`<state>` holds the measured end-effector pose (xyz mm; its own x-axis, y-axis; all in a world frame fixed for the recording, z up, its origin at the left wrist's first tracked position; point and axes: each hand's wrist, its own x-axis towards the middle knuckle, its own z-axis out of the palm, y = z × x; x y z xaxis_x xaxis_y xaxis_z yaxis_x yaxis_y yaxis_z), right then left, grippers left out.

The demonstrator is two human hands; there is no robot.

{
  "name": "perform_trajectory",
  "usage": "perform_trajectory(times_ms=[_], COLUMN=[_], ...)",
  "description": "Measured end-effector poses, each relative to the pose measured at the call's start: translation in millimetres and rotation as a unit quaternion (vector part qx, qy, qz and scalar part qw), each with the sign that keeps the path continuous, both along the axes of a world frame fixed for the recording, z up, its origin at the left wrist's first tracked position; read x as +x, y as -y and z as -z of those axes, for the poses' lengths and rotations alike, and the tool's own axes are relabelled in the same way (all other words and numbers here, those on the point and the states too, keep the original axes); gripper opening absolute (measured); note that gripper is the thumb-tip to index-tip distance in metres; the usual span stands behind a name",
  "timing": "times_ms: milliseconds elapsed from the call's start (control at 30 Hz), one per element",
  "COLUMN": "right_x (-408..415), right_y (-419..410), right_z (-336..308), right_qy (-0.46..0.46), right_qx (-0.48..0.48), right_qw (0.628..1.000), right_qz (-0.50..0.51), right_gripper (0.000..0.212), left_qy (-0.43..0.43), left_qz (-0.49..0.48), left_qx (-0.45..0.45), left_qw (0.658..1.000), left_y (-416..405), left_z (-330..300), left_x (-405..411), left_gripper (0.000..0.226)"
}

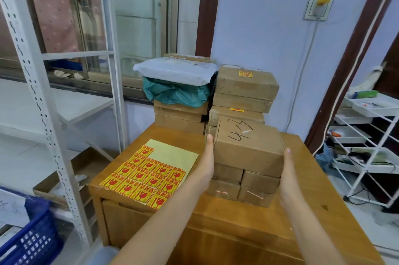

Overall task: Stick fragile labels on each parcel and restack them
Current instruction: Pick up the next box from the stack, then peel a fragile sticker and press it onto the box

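A brown cardboard parcel [248, 146] with black handwriting on its lid sits on top of several small taped boxes [244, 187] on the wooden cabinet [216, 221]. My left hand [206, 161] presses flat against the parcel's left side and my right hand [288, 169] against its right side, fingers straight. A yellow sheet of red-and-yellow fragile labels [149, 175] lies on the cabinet to the left. Behind stand two stacks: labelled boxes [245, 87] at the right, and unlabelled boxes [180, 117] under a green bag [176, 93] and a white mailer [174, 71] at the left.
A white metal shelf rack [43, 92] stands at the left, with a blue plastic crate [28, 241] at the bottom left. A white wire trolley [367, 146] with odds and ends is at the right. A window runs behind the stacks.
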<state>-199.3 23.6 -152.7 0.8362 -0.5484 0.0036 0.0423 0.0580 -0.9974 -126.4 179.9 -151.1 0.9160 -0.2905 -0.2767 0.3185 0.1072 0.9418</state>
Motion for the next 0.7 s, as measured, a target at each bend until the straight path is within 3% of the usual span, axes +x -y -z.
perform_trajectory(times_ms=[100,333,467,600,700], right_x=[0.0,3.6,0.7,-13.2,-15.5], right_y=[0.5,6.4,13.3,17.1,19.2], right_z=[-2.1,-4.4,-12.6,-31.3,-40.5], right_qy=[-0.003,-0.040,-0.028,0.062,0.092], right_qx=[-0.010,-0.003,-0.028,-0.133,-0.210], right_qw=[1.000,0.999,0.999,0.988,0.970], right_qz=[-0.002,0.002,0.005,0.047,0.078], right_gripper=[0.067,0.065,0.055,0.047,0.039], left_qy=[0.003,0.013,0.045,0.092,0.182], left_qz=[-0.003,0.016,0.054,0.021,-0.028], left_qx=[-0.013,0.000,0.000,0.022,0.100], left_qw=[1.000,1.000,0.998,0.995,0.978], left_y=[1.5,1.5,-8.7,-21.8,-33.9], left_z=[4.3,14.0,3.4,7.2,5.6], left_x=[1.5,14.4,13.0,24.6,29.0], left_gripper=[0.146,0.146,0.095,0.078,0.045])
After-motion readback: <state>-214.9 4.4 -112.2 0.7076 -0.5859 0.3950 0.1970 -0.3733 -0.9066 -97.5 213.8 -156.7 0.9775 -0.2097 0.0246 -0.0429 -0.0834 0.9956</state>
